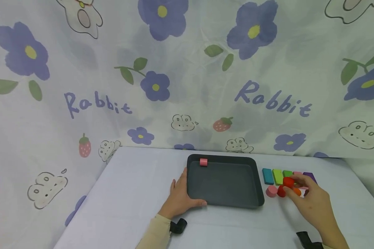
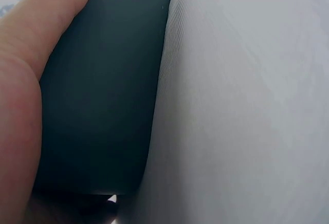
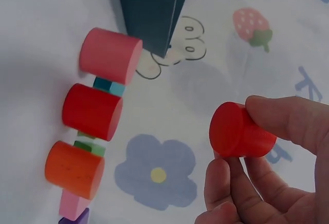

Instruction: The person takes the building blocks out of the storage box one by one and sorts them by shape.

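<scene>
Pinched between the thumb and fingers of my right hand (image 1: 314,202) is a red cylinder block (image 3: 229,130), held above the blocks at the right. Below it stand a pink cylinder (image 3: 110,55), another red cylinder (image 3: 92,112) and an orange cylinder (image 3: 74,170) in a line. The dark grey tray (image 1: 224,181) lies in the middle of the table, with a small pink-red cylinder (image 1: 203,162) in its far left corner. My left hand (image 1: 179,200) spans the tray's near left corner, fingers straight along the left side and thumb along the front wall.
Behind the cylinders runs a row of flat blocks: blue (image 1: 268,176), yellow-green (image 1: 277,177), green (image 1: 287,173), pink and purple (image 1: 310,176). A white table (image 1: 131,193) carries everything, and a printed curtain (image 1: 187,76) hangs along its back edge.
</scene>
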### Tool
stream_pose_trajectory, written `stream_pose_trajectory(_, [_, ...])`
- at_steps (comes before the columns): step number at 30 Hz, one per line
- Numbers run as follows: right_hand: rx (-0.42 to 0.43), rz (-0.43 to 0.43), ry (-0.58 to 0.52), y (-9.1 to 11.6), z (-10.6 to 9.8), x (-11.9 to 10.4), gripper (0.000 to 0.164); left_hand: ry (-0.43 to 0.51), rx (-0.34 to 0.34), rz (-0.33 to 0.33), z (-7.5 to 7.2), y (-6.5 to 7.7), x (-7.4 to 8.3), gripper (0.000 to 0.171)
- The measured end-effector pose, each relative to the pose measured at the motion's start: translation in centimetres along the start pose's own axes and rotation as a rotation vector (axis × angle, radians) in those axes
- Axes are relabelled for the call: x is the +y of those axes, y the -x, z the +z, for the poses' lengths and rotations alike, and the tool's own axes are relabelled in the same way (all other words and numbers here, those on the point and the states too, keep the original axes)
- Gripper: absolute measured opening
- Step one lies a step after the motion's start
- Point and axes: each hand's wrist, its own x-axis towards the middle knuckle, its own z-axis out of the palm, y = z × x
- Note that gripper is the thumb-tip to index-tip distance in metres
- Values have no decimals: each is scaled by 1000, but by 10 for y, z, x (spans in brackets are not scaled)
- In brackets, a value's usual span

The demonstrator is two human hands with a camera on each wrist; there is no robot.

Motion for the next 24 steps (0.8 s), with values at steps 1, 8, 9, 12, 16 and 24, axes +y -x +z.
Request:
stream_pose_trajectory(1, [7, -4, 0, 0, 0, 2, 48, 0, 2, 0, 0, 0, -1, 140])
stream_pose_trajectory(8, [10, 1, 33, -4, -2, 11, 49, 6, -3, -1, -2, 1, 1, 140])
stream_pose_trajectory(9, [4, 14, 38, -5, -3, 12, 49, 7, -3, 0, -2, 1, 1, 140])
stream_pose_trajectory(12, [-9, 64, 51, -5, -6, 17, 49, 11, -3, 0, -3, 1, 2, 140])
stream_pose_trajectory(16, [-36, 154, 75, -6, -13, 25, 54, 7, -9, 6, -1, 0, 2, 140])
stream_pose_trajectory(24, [-32, 189, 96, -11, -16, 34, 55, 11, -2, 7, -2, 0, 1, 140])
